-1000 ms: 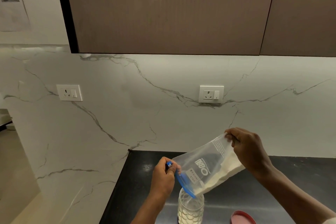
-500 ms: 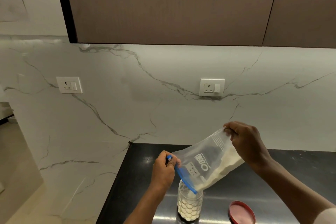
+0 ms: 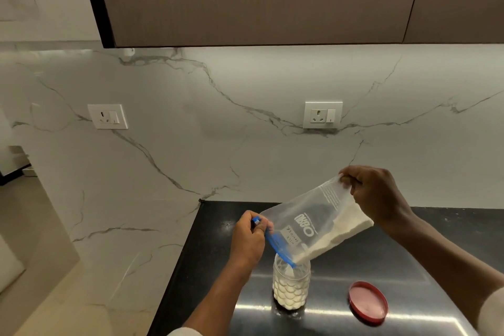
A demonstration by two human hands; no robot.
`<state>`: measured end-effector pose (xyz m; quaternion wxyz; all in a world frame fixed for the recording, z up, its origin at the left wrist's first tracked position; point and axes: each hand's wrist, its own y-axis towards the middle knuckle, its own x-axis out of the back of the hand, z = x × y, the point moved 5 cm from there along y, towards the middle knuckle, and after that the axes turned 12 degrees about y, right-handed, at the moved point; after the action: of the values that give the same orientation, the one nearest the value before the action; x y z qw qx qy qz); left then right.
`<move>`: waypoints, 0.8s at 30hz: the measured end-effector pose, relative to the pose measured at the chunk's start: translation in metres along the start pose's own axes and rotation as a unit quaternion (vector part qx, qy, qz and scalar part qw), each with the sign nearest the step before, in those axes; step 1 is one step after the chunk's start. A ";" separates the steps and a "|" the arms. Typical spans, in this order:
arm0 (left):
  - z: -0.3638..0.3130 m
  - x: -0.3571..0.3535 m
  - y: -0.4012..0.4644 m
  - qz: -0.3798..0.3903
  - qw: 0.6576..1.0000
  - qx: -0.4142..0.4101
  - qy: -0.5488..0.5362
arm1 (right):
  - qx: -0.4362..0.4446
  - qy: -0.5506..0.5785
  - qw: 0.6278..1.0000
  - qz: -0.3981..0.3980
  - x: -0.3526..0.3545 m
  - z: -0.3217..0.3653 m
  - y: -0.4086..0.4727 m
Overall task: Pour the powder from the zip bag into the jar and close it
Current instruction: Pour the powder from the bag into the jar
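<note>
- Mid-pour. Zip bag point(image 3: 313, 224) tilted, blue zip mouth down over the open jar point(image 3: 291, 285), sealed end raised to the person's right.
- Left hand point(image 3: 249, 240) closed in a pinch on the blue zip strip point(image 3: 275, 243) at the mouth's upper end; likely keeps the opening spread and aimed at the jar.
- Right hand point(image 3: 375, 195) closed on the bag's raised back corner, higher than the left hand; the lift sends the powder point(image 3: 338, 237) sliding to the lower edge.
- Powder lies along the bag's low side, a fair amount not yet out.
- Jar stands upright on the dark counter point(image 3: 409, 254), just below the left hand's fingers; roughly half full of white powder.
- Red lid point(image 3: 368, 303) lies flat on the counter, below the right forearm, apart from the jar; closing not yet begun.
- Risk: narrow jar mouth, powder could spill past the rim.
</note>
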<state>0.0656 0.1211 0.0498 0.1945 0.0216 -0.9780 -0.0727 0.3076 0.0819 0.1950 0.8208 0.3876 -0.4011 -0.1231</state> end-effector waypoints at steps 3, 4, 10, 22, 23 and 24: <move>0.001 0.000 0.000 0.003 1.000 -0.002 0.002 | 0.008 0.002 1.000 0.000 0.001 0.001 -0.002; 0.001 0.000 0.000 0.002 1.000 -0.002 0.002 | 0.010 0.003 1.000 -0.002 0.001 0.002 -0.003; -0.002 -0.001 0.000 -0.001 1.000 -0.007 0.005 | 0.012 -0.005 1.000 -0.009 0.004 0.005 -0.002; -0.007 -0.002 0.000 -0.011 1.000 -0.013 0.004 | -0.002 -0.010 1.000 0.001 0.004 0.002 0.001; -0.007 -0.001 0.000 -0.011 1.000 -0.016 0.006 | 0.002 -0.011 1.000 -0.003 0.005 0.003 0.000; -0.008 -0.002 0.000 -0.010 1.000 -0.019 0.007 | 0.007 -0.012 1.000 -0.008 0.005 0.004 0.000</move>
<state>0.0702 0.1199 0.0566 0.2009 0.0279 -0.9748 -0.0927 0.3083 0.0770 0.1996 0.8124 0.3949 -0.4084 -0.1315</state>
